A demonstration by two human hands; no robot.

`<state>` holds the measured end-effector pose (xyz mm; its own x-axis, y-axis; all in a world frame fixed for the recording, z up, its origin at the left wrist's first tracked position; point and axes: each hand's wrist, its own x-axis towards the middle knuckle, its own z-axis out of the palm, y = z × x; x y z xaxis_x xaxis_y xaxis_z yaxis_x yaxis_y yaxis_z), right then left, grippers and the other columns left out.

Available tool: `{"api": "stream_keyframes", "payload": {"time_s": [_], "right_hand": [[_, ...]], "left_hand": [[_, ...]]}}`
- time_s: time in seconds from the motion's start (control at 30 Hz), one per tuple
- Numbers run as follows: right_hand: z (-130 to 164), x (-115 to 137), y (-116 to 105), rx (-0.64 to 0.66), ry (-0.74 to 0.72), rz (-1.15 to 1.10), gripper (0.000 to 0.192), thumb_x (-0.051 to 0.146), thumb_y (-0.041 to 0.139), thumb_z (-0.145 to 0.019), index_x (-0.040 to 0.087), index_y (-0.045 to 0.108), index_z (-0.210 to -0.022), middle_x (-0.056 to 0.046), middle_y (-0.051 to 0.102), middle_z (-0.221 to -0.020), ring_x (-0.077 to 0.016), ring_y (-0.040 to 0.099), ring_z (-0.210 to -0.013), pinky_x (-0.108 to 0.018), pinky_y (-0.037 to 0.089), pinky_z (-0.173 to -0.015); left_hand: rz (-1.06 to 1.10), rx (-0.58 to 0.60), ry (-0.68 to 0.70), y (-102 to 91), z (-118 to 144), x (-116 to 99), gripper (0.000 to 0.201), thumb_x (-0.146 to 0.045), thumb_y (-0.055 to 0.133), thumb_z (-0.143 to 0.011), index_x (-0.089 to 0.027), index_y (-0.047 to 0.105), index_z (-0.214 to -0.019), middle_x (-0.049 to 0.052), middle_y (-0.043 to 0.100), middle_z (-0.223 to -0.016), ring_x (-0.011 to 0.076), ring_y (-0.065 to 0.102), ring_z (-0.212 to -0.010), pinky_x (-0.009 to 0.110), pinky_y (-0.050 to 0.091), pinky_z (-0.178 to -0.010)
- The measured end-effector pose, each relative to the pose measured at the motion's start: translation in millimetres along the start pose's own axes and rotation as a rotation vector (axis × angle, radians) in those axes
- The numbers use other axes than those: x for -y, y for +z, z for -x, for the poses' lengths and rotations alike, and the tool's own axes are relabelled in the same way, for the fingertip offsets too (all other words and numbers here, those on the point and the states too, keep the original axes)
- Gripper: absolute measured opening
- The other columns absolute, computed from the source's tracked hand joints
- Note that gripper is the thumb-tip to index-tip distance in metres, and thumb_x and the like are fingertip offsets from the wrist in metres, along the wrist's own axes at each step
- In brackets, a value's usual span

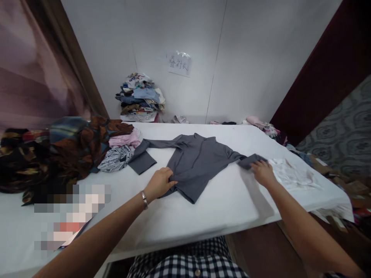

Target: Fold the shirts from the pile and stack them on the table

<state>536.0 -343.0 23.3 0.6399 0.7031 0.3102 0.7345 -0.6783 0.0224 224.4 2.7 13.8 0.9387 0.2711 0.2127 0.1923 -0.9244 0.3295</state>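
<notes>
A dark grey long-sleeved shirt [198, 160] lies spread on the white table [185, 222], its collar toward the wall. My left hand [160, 182] pinches the near left edge at the hem. The cuff end of the right-hand sleeve is lifted off the table, and my right hand [263, 172] grips it with closed fingers. The left-hand sleeve is bent, with its cuff [142, 162] lying near a black-and-white printed cloth [116, 159]. A white crumpled garment [294, 173] lies just right of my right hand.
At the left, brown and black patterned clothes [87, 144] lie heaped beside a pink cloth [125, 139]. A stack of clothes [141, 98] stands at the back against the wall. More garments [265, 127] line the back right edge. A paper sign [179, 63] hangs on the wall.
</notes>
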Motion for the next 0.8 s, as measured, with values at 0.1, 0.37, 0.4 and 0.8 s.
{"api": "stream_keyframes", "payload": {"time_s": [0.1,0.37,0.4,0.8], "right_hand": [[8,29,-10,-0.092,0.010,-0.284,0.045,0.014,0.047,-0.081,0.016,0.060,-0.123,-0.014,0.061,-0.125,-0.0282,0.055,-0.116,-0.044,0.046,-0.093],[85,242,25,0.224,-0.367,-0.613,0.088,0.053,0.069,-0.073,0.016,0.033,-0.144,-0.019,0.039,-0.146,-0.0342,0.036,-0.132,-0.053,0.028,-0.107],[84,249,27,0.199,-0.332,-0.582,0.074,0.047,0.067,-0.077,0.016,0.042,-0.139,-0.018,0.045,-0.140,-0.0336,0.039,-0.129,-0.052,0.030,-0.105],[59,151,-30,0.169,-0.473,-0.553,0.025,0.020,0.039,-0.094,0.017,0.064,-0.096,-0.008,0.063,-0.089,-0.0197,0.054,-0.086,-0.033,0.043,-0.079]], "left_hand": [[0.123,0.004,-0.029,-7.6,0,-18,0.022,-0.040,0.061,-0.079,-0.019,0.055,-0.073,0.003,0.060,-0.081,0.0178,0.056,-0.077,0.028,0.039,-0.069],[0.272,0.072,-0.143,-21.2,-1,-67,0.031,-0.052,0.056,-0.078,-0.021,0.061,-0.078,0.000,0.062,-0.070,0.0171,0.059,-0.067,0.027,0.040,-0.061],[0.291,0.117,-0.120,-19.7,2,-67,0.034,-0.053,0.058,-0.076,-0.022,0.063,-0.088,0.002,0.066,-0.079,0.0189,0.062,-0.074,0.028,0.043,-0.065],[-0.054,0.314,-0.053,-18.9,46,-16,0.062,-0.055,0.068,-0.068,-0.022,0.061,-0.119,0.014,0.058,-0.129,0.0311,0.051,-0.121,0.044,0.035,-0.100]]}}
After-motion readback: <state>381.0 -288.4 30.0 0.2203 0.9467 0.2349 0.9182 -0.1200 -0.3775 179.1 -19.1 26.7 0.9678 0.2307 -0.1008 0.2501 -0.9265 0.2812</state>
